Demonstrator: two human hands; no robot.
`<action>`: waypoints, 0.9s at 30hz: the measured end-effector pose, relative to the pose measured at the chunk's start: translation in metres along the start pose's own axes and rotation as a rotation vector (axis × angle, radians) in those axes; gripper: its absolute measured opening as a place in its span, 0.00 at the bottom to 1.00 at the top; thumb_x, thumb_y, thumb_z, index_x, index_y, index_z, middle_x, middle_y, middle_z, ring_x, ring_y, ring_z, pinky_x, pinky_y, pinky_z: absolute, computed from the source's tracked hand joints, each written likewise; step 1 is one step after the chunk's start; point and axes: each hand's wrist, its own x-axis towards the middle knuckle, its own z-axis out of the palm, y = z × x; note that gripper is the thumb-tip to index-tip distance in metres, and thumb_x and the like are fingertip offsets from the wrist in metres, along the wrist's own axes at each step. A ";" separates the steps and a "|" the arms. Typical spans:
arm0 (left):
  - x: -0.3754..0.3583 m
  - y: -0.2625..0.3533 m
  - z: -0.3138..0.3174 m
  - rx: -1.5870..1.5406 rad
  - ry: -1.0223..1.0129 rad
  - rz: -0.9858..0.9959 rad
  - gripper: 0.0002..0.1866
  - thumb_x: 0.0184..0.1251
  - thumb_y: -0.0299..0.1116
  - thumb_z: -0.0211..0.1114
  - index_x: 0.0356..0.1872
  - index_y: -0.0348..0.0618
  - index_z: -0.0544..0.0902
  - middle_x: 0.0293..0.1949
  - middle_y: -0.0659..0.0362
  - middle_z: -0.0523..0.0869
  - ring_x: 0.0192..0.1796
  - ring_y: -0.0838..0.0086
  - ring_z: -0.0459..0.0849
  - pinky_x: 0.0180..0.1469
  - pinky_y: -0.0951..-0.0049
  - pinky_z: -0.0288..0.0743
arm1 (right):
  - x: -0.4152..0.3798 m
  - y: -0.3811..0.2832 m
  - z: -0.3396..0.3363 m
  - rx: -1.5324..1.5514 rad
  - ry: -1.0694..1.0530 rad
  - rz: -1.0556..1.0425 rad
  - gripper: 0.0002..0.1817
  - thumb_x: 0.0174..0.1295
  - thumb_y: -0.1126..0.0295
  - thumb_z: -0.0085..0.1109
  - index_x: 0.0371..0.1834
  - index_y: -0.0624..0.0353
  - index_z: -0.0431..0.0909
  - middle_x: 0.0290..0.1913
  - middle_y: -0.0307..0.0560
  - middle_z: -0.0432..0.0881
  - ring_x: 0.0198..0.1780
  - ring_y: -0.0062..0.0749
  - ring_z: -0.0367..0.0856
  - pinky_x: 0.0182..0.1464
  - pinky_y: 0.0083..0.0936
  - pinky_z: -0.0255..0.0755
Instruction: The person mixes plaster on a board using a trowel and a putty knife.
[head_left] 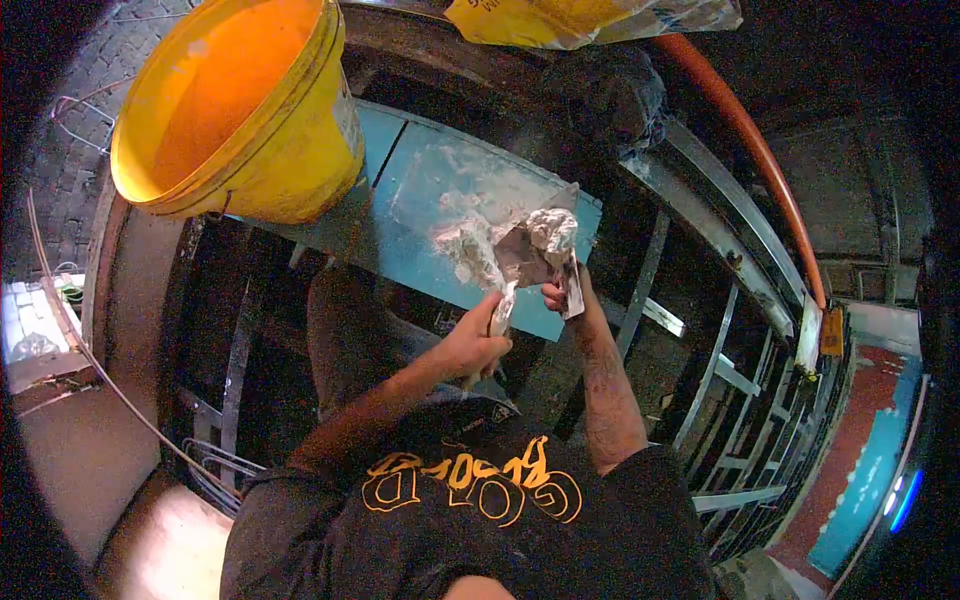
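My left hand (pixel 474 342) is closed around the white-smeared handle of a putty knife (pixel 503 305), its far end reaching into wet white plaster. Just to the right, my right hand (pixel 556 294) grips a second plaster-coated putty knife (pixel 573 288), with a thick lump of plaster (pixel 551 232) on its upper end. The two tools come close together over a light blue board (pixel 420 235). More plaster (pixel 466 248) is heaped and smeared on the board beside the tools. Plaster covers most of both blades.
A large yellow bucket (pixel 345 165) stands tilted in view at the board's left end. A yellow bag (pixel 560 22) lies at the top. An orange pipe (pixel 745 125) and metal channels (pixel 715 220) run along the right. Metal framing (pixel 725 372) with dark gaps lies right of me.
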 end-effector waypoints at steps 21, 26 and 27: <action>-0.018 -0.017 0.016 -0.131 -0.005 0.123 0.21 0.51 0.22 0.64 0.46 0.43 0.67 0.30 0.61 0.74 0.24 0.76 0.76 0.22 0.73 0.72 | 0.118 -0.073 -0.079 -0.314 0.423 -0.849 0.16 0.61 0.68 0.59 0.52 0.58 0.73 0.47 0.43 0.77 0.46 0.34 0.76 0.53 0.31 0.70; -0.025 0.012 0.013 -0.370 0.008 -0.017 0.17 0.50 0.18 0.59 0.41 0.44 0.67 0.23 0.59 0.73 0.16 0.75 0.72 0.16 0.72 0.67 | 0.018 -0.100 -0.050 0.011 0.222 -0.694 0.21 0.57 0.73 0.63 0.55 0.56 0.71 0.47 0.41 0.77 0.44 0.31 0.77 0.46 0.29 0.74; -0.024 0.012 0.017 -0.362 0.026 0.055 0.16 0.51 0.19 0.57 0.40 0.44 0.66 0.20 0.59 0.71 0.12 0.75 0.68 0.13 0.72 0.64 | 0.011 -0.102 -0.054 0.096 0.159 -0.654 0.22 0.57 0.74 0.63 0.56 0.56 0.70 0.47 0.41 0.77 0.43 0.30 0.77 0.44 0.28 0.75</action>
